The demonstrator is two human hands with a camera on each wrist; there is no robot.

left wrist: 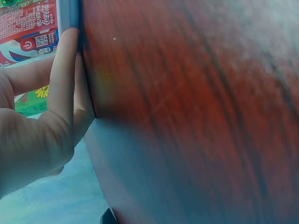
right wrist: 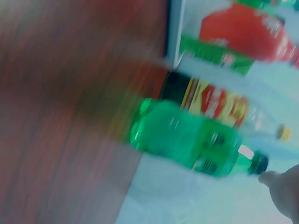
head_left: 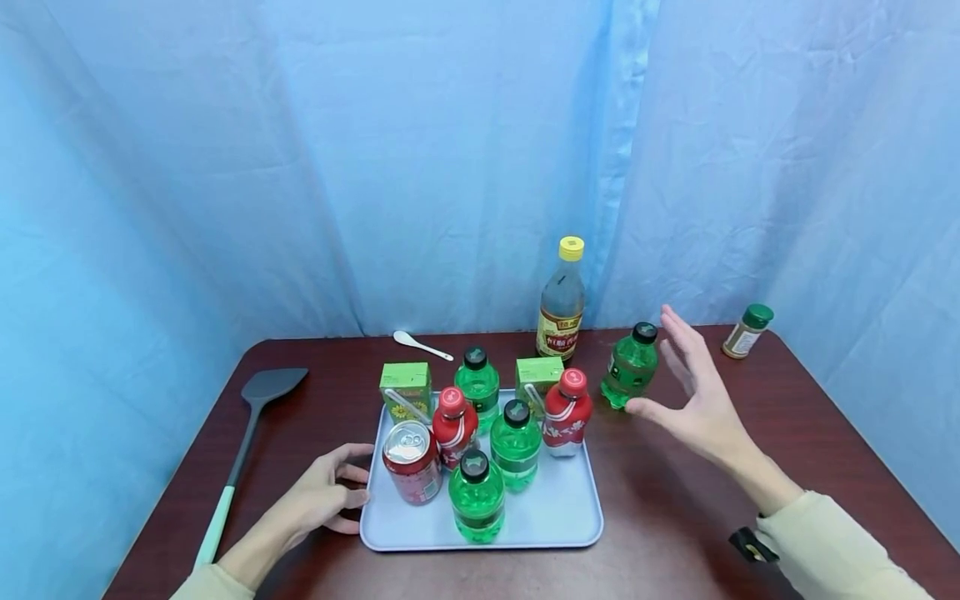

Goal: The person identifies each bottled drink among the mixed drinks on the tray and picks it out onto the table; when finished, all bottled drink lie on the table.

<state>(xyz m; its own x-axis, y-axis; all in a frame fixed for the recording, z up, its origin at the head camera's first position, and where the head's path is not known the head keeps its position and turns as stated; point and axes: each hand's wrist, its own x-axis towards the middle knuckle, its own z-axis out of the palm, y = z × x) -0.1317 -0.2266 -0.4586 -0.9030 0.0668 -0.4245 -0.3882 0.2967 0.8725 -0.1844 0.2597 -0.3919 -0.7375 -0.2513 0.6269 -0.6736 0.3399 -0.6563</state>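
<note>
My left hand (head_left: 326, 492) rests at the left rim of a light-coloured tray (head_left: 555, 517), its fingers fairly straight against the edge (left wrist: 69, 18). On the tray stand three green soda bottles (head_left: 477, 500), two red bottles (head_left: 567, 417), a red-and-pink Coca-Cola can (head_left: 412, 467) and two green drink cartons (head_left: 406, 379) with straws. Right of the tray, another green soda bottle (head_left: 628, 371) with a black cap stands on the table. Beside it my right hand (head_left: 701, 400) is spread, thumb and fingers apart, with nothing held. The right wrist view is blurred and shows this bottle (right wrist: 187, 137) close by.
A tall yellow-capped sauce bottle (head_left: 561, 312) stands behind the tray. A white spoon (head_left: 422, 344) lies at the back, and a green-lidded spice jar (head_left: 747, 332) is at the back right. Along the left lies a grey spatula (head_left: 247, 437) with a mint handle. Blue curtains surround the table.
</note>
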